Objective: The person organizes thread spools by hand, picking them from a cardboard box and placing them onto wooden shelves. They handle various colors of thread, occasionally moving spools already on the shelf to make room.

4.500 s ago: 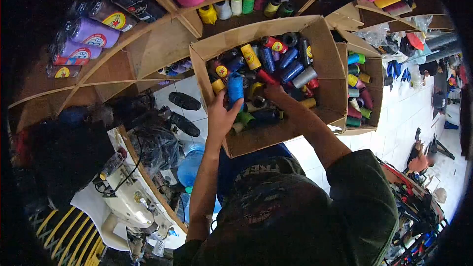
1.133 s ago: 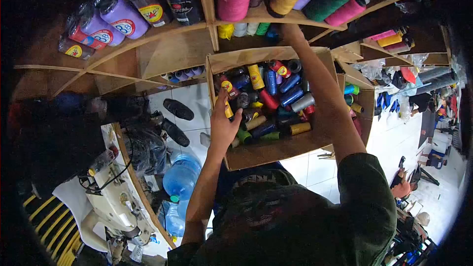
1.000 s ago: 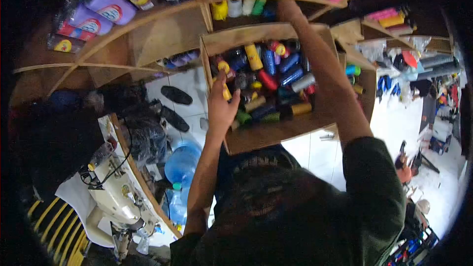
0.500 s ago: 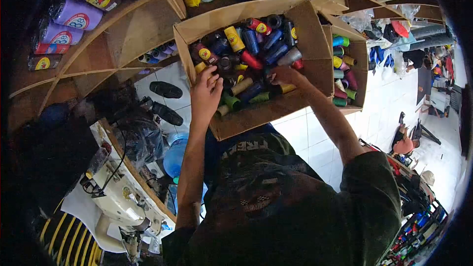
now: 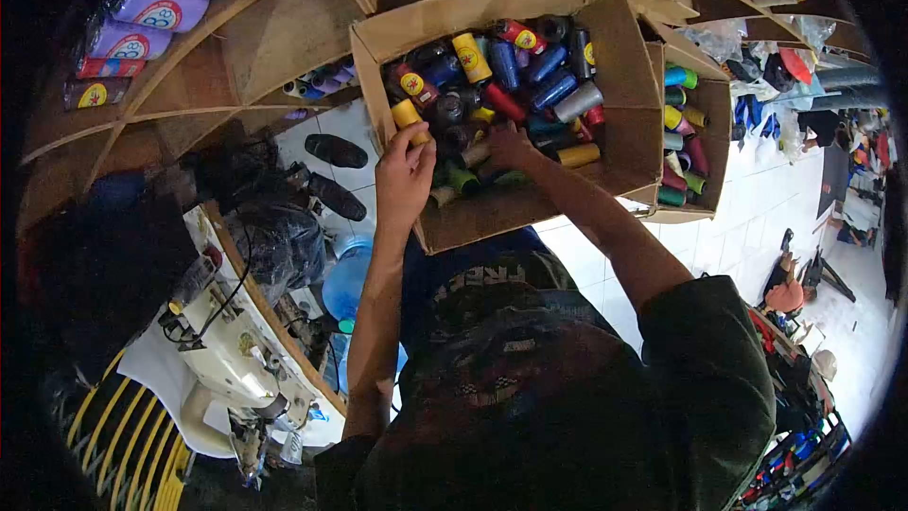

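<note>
A cardboard box (image 5: 530, 220) holds many thread spools in blue, red, yellow, green, brown and grey. At its left side, my left hand (image 5: 407, 175) is closed around a yellow thread spool (image 5: 406, 114), whose top shows above the fingers. Among the spools in the middle, my right hand (image 5: 511, 153) reaches down with bent fingers, next to a beige spool (image 5: 475, 155). Its fingertips are partly hidden, and whether they grip anything cannot be made out. A yellow spool with a round label (image 5: 471, 58) lies farther back, beside a blue spool (image 5: 504, 66).
Wooden shelves (image 5: 203, 76) with purple spools (image 5: 151, 0) rise behind the box. A second box (image 5: 719, 132) of spools stands at the right. Below left are a sewing machine (image 5: 222, 369), a blue water bottle (image 5: 348, 282) and black shoes (image 5: 336, 150). People sit farther off.
My right hand has moved left across the spools toward the middle of the box. My left hand now shows more of the yellow spool. The whole view has shifted slightly.
</note>
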A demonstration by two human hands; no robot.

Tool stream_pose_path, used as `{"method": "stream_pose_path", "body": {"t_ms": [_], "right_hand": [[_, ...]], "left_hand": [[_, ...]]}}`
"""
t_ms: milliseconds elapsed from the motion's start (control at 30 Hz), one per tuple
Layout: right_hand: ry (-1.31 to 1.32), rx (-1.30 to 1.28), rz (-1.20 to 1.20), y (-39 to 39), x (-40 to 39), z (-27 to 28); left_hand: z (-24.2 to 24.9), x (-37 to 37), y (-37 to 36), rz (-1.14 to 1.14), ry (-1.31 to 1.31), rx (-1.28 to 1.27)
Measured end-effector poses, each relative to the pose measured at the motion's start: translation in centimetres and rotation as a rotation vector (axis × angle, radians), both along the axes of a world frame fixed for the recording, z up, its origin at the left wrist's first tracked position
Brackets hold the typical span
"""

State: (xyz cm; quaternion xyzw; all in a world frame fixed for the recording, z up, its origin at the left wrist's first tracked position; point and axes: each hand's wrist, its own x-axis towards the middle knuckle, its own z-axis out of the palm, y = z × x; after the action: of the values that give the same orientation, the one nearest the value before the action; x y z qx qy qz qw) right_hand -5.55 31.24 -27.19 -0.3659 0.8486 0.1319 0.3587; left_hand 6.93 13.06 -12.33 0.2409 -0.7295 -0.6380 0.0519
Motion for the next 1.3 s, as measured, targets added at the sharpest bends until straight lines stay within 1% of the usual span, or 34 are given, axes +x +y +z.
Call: {"method": "stream_pose_path", "body": {"t_ms": [100, 200, 300, 367, 400, 500, 533, 633, 667, 767, 800, 833, 900, 933, 967, 1000, 1033, 1100, 1167, 1233, 1300], "right_hand": [[-0.157, 0.008, -0.186, 0.0, 0.3, -3.4], [-0.093, -0.126, -0.164, 0.0, -0.7, -0.9], [-0.23, -0.224, -0.063, 0.7, -2.3, -1.7], [-0.278, -0.407, 0.058, 0.8, -3.5, 2.6], [-0.297, -0.494, 0.115, 0.8, -4.3, 5.9], [-0.446, -0.459, -0.064, 0.0, -5.3, 14.3], [-0.462, -0.611, -0.04, -0.2, -5.3, 16.7], [-0.493, -0.78, -0.101, -0.8, -5.1, 19.1], [-0.451, -0.919, -0.065, -0.5, -5.1, 17.9], [-1.197, -0.769, -0.89, 0.6, -5.4, 14.9], [-1.071, -0.694, -0.99, 0.6, -4.9, 14.7], [-0.795, -0.543, -0.818, 1.3, -4.8, 11.8], [-0.427, -0.375, -0.246, 4.1, -4.1, 5.2], [-0.281, -0.313, -0.036, 5.8, -3.3, 1.8], [-0.179, -0.295, 0.096, 7.6, -2.3, -1.1], [-0.096, -0.304, 0.179, 8.8, -1.4, -3.7], [-0.022, -0.319, 0.24, 9.9, -0.5, -5.8], [-0.067, -0.151, 0.272, 8.5, -0.4, -5.1], [-0.152, -0.023, 0.214, 6.8, -0.8, -2.9], [-0.24, 0.089, 0.111, 4.9, -2.7, 1.0], [-0.226, 0.083, 0.055, 3.9, -4.1, 4.5]], "left_hand": [[0.2, 0.5, 0.0, 0.047, 0.034, -0.05], [2.0, 1.0, -0.1, 0.074, 0.015, 0.009], [2.9, 1.1, -0.2, 0.064, -0.043, 0.002], [2.3, 1.4, -0.2, 0.042, -0.043, 0.075], [2.0, 1.3, -0.1, 0.027, -0.039, 0.116], [2.4, 0.9, 0.5, -0.176, -0.037, -0.078], [2.6, 0.7, 0.8, -0.227, -0.005, -0.123], [3.9, -0.4, 1.2, -0.433, -0.077, -0.169], [4.2, -0.7, 1.1, -0.409, -0.095, -0.07], [4.4, -0.8, 0.8, -0.322, -0.136, -0.158], [4.8, -0.7, 0.8, -0.259, -0.149, 0.03], [4.4, -0.4, 0.6, -0.206, -0.109, 0.095], [3.0, 0.3, 0.1, -0.101, -0.023, 0.222], [3.6, 0.4, 0.0, -0.081, -0.025, 0.287], [3.8, 0.4, -0.2, -0.066, -0.011, 0.326], [3.8, 0.6, -0.3, -0.05, 0.001, 0.369], [3.8, 0.7, -0.3, -0.034, 0.011, 0.412], [3.9, 0.6, -0.5, 0.005, -0.005, 0.39], [4.2, 0.9, -0.5, 0.046, -0.018, 0.408], [3.3, 1.2, -0.8, 0.061, 0.001, 0.419], [3.0, 1.3, -0.6, 0.101, 0.032, 0.435]]}}
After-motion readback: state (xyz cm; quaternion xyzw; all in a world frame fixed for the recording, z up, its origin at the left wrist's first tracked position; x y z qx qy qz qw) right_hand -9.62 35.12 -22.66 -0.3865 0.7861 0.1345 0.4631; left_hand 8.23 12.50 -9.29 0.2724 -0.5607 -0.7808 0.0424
